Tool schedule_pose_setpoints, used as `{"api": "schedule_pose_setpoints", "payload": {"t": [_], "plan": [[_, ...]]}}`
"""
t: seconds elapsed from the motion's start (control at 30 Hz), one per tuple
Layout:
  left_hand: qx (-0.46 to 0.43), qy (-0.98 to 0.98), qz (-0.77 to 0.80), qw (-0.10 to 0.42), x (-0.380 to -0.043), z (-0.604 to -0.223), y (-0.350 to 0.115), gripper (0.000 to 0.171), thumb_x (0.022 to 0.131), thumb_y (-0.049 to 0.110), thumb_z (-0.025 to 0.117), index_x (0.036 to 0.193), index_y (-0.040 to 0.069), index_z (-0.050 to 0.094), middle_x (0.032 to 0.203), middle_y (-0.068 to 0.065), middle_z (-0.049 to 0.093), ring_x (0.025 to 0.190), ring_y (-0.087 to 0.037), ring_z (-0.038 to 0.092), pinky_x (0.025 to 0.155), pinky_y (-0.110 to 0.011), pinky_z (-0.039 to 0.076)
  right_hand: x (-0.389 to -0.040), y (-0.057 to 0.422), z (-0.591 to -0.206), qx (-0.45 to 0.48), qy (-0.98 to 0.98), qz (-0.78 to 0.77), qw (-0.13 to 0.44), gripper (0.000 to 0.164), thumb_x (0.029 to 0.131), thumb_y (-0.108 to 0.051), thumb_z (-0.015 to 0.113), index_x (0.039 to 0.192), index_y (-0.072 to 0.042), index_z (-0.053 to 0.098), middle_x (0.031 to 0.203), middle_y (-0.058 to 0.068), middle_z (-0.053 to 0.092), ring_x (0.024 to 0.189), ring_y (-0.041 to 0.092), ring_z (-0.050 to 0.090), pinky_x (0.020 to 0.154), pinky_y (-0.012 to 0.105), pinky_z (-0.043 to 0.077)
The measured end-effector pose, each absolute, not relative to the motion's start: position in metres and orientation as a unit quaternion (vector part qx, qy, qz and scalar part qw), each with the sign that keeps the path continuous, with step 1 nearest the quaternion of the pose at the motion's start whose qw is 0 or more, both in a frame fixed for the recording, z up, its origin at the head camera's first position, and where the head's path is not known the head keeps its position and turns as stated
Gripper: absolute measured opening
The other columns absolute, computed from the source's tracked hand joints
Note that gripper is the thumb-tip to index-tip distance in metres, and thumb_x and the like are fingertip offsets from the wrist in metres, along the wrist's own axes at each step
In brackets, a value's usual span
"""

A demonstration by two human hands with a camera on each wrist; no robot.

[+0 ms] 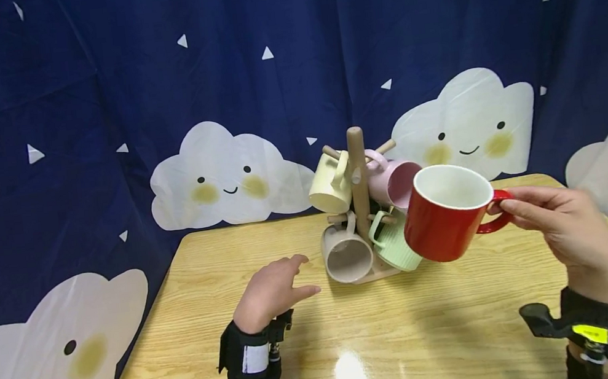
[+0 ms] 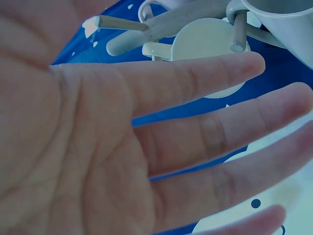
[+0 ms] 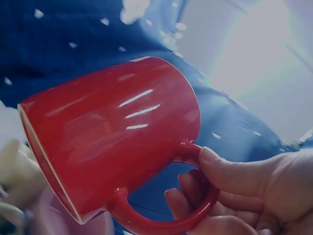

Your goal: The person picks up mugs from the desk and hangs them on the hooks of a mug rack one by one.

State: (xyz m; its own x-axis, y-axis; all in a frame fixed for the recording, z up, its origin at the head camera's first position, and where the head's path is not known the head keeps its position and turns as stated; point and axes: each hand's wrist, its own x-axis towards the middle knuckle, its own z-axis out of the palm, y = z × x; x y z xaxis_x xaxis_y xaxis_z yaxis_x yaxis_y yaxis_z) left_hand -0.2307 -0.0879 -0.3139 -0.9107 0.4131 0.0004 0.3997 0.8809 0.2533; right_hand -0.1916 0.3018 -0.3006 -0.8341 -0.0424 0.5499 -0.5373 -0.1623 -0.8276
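Note:
By its handle, my right hand (image 1: 569,220) holds a red mug (image 1: 440,218) with a white inside, raised and tilted at the right of the mug rack. In the right wrist view the thumb and fingers pinch the mug's handle (image 3: 166,227). My left hand (image 1: 272,288) hovers over the table left of the rack, fingers extended, holding nothing. Its palm and spread fingers (image 2: 195,83) fill much of the left wrist view. On the wooden mug rack (image 1: 359,177) hang a cream mug (image 1: 331,183), a pink mug (image 1: 389,179), a grey-beige mug (image 1: 346,253) and a green ribbed mug (image 1: 396,244).
The rack stands on a light wooden table (image 1: 232,246) near its back edge. Behind hangs a dark blue curtain (image 1: 241,11) with white triangles and smiling clouds. The red mug partly covers the rack's right side in the head view.

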Motion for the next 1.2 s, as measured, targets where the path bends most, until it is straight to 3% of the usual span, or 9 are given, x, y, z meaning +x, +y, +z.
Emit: {"api": "schedule_pose_setpoints", "payload": {"t": [0.2, 0.3, 0.43, 0.57, 0.7, 0.9, 1.03, 1.13, 1.2], "plan": [[0.213, 0.968, 0.131, 0.024, -0.230, -0.314, -0.089, 0.056, 0.082, 0.040, 0.066, 0.126, 0.009, 0.052, 0.108, -0.009, 0.065, 0.098, -0.024, 0.062, 0.081, -0.038, 0.050, -0.196, 0.262, -0.302, 0.206, -0.719, 0.651, 0.133, 0.027, 0.087, 0.007, 0.054, 0.097, -0.011, 0.071, 0.086, -0.007, 0.071, 0.076, 0.005, 0.065, 0.068, 0.013, 0.049], [0.217, 0.967, 0.135, 0.021, -0.230, -0.314, -0.090, 0.055, 0.082, 0.040, 0.066, 0.126, 0.009, 0.053, 0.108, -0.009, 0.065, 0.098, -0.024, 0.062, 0.082, -0.039, 0.049, -0.197, 0.243, -0.303, 0.180, -0.778, 0.588, 0.126, 0.017, 0.088, -0.002, 0.058, 0.100, -0.005, 0.070, 0.085, -0.012, 0.070, 0.077, 0.006, 0.064, 0.070, 0.015, 0.049], [0.221, 0.965, 0.138, 0.018, -0.229, -0.313, -0.089, 0.055, 0.082, 0.040, 0.066, 0.125, 0.009, 0.053, 0.109, -0.009, 0.065, 0.099, -0.024, 0.062, 0.083, -0.039, 0.049, -0.194, 0.225, -0.304, 0.150, -0.830, 0.522, 0.125, 0.024, 0.087, -0.013, 0.062, 0.103, 0.004, 0.067, 0.083, -0.015, 0.069, 0.077, 0.006, 0.062, 0.069, 0.017, 0.048], [0.225, 0.964, 0.138, 0.013, -0.230, -0.312, -0.088, 0.054, 0.082, 0.040, 0.066, 0.125, 0.009, 0.054, 0.109, -0.009, 0.066, 0.098, -0.024, 0.062, 0.083, -0.039, 0.050, -0.192, 0.216, -0.306, 0.162, -0.844, 0.501, 0.104, 0.023, 0.088, -0.013, 0.061, 0.101, 0.006, 0.066, 0.078, -0.008, 0.069, 0.072, 0.005, 0.062, 0.066, 0.017, 0.052], [0.235, 0.962, 0.141, 0.006, -0.230, -0.313, -0.088, 0.048, 0.085, 0.037, 0.063, 0.123, 0.008, 0.055, 0.107, -0.009, 0.066, 0.096, -0.023, 0.062, 0.081, -0.038, 0.050, -0.196, 0.211, -0.309, 0.187, -0.838, 0.512, 0.043, 0.024, 0.090, -0.011, 0.058, 0.101, 0.010, 0.063, 0.075, 0.003, 0.068, 0.067, 0.007, 0.064, 0.062, 0.022, 0.054], [0.219, 0.925, 0.309, -0.016, -0.232, -0.310, -0.083, 0.038, 0.096, 0.035, 0.045, 0.120, 0.007, 0.058, 0.103, -0.009, 0.067, 0.091, -0.022, 0.064, 0.081, -0.037, 0.051, -0.200, 0.209, -0.311, 0.203, -0.824, 0.530, -0.002, 0.024, 0.090, -0.010, 0.057, 0.099, 0.011, 0.062, 0.075, 0.011, 0.068, 0.067, 0.014, 0.065, 0.062, 0.025, 0.056], [0.182, 0.822, 0.540, 0.028, -0.229, -0.307, -0.077, 0.064, 0.095, 0.054, 0.032, 0.140, 0.009, 0.035, 0.126, -0.016, 0.055, 0.111, -0.032, 0.058, 0.095, -0.047, 0.044, -0.199, 0.208, -0.310, 0.205, -0.820, 0.534, -0.001, 0.025, 0.090, -0.012, 0.058, 0.100, 0.011, 0.062, 0.075, 0.008, 0.068, 0.067, 0.014, 0.065, 0.063, 0.025, 0.056], [0.182, 0.738, 0.643, 0.096, -0.226, -0.310, -0.068, 0.091, 0.085, 0.071, 0.033, 0.148, 0.011, 0.006, 0.145, -0.019, 0.032, 0.127, -0.039, 0.042, 0.102, -0.053, 0.035, -0.198, 0.207, -0.310, 0.206, -0.820, 0.534, 0.008, 0.024, 0.090, -0.012, 0.058, 0.100, 0.010, 0.062, 0.073, 0.004, 0.067, 0.067, 0.013, 0.065, 0.063, 0.026, 0.056], [0.193, 0.695, 0.678, 0.139, -0.224, -0.315, -0.060, 0.107, 0.076, 0.078, 0.038, 0.148, 0.011, -0.006, 0.150, -0.020, 0.021, 0.131, -0.041, 0.036, 0.103, -0.052, 0.035, -0.198, 0.206, -0.310, 0.207, -0.819, 0.535, 0.012, 0.024, 0.090, -0.011, 0.058, 0.099, 0.010, 0.063, 0.072, 0.002, 0.067, 0.066, 0.013, 0.065, 0.062, 0.026, 0.056]]}}
